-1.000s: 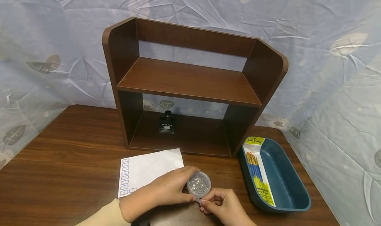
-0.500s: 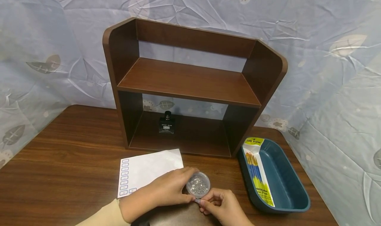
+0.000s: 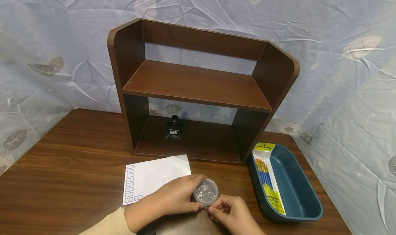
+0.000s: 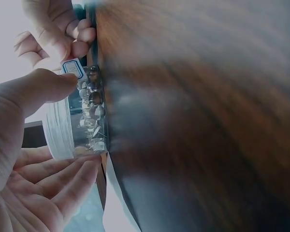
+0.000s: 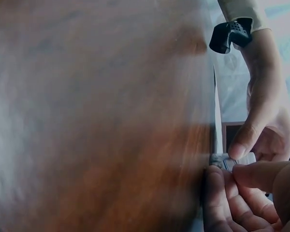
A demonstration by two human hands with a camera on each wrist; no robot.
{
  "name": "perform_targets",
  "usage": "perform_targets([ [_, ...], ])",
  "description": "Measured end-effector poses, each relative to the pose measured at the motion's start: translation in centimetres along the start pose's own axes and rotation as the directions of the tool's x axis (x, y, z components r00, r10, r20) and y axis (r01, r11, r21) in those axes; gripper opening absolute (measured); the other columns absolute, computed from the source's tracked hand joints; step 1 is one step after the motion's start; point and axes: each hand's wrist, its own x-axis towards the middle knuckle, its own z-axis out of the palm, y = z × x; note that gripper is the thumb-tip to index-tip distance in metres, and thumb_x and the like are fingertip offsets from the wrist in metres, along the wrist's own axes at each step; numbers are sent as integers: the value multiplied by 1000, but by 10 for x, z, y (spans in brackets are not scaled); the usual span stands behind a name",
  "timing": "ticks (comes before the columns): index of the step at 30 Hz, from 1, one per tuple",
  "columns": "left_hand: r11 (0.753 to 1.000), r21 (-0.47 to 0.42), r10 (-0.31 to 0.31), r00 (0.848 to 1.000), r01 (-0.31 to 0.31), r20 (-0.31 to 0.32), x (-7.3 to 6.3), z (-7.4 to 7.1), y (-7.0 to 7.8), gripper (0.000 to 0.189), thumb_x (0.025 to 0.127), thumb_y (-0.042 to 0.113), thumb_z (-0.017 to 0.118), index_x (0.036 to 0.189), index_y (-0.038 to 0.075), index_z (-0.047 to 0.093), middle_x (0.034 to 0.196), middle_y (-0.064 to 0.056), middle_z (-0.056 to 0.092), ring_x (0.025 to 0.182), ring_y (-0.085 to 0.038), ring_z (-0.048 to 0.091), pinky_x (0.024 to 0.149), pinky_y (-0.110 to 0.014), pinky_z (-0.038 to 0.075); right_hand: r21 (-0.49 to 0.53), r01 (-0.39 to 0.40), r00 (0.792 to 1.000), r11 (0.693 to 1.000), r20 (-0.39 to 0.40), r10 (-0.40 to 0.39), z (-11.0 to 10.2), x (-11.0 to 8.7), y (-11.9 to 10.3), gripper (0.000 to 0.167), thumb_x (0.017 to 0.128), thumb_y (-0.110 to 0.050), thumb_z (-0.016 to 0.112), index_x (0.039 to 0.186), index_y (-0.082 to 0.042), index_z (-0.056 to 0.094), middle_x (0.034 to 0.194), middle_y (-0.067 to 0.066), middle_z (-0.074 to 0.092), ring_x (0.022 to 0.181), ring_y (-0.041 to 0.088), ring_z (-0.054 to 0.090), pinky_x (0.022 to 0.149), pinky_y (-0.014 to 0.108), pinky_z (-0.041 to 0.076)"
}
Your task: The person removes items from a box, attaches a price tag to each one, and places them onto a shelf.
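A round, clear plastic jar (image 3: 206, 192) of small silvery pieces that look like thumbtacks stands on the table. My left hand (image 3: 176, 195) grips it from the left, thumb at the front and fingers round the far side. In the left wrist view, a small white label sticker (image 4: 73, 69) with a blue border lies at the jar's side wall, beside the left thumb tip. My right hand (image 3: 233, 212) has its fingers curled and pinches the label's edge between thumb and forefinger, close to the table. The right hand's fingertips are partly hidden in the head view.
A white label sheet (image 3: 157, 174) lies partly under the left forearm. Behind it stands a brown two-tier shelf (image 3: 198, 87) with a dark perfume bottle (image 3: 173, 129) on its lower level. At right, a blue-green tray (image 3: 298, 190) holds a pack of artist brushes (image 3: 267, 180).
The label stuck out from the jar's front towards the right hand before; now it sits close against the jar. Both hands have barely moved.
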Motion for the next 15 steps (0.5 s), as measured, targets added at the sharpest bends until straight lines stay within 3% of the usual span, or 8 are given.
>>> perform_targets([
  [9, 1000, -10, -8, 1000, 8, 0, -1, 0, 0, 67, 80, 26, 88, 137, 8, 57, 120, -2, 73, 105, -9, 69, 92, -26, 60, -240, -25, 999, 970, -36, 17, -3, 3, -5, 20, 91, -26, 82, 81, -15, 68, 74, -9, 68, 64, -8, 53, 54, 18, 49],
  [15, 1000, -5, -9, 1000, 9, 6, -1, 1, -1, 66, 82, 27, 88, 137, 9, 56, 120, -1, 73, 106, -9, 70, 92, -26, 60, -299, -63, 998, 952, -26, 58, -7, 6, -8, 25, 91, -32, 82, 82, -16, 65, 71, -11, 64, 61, -7, 51, 51, 18, 46],
])
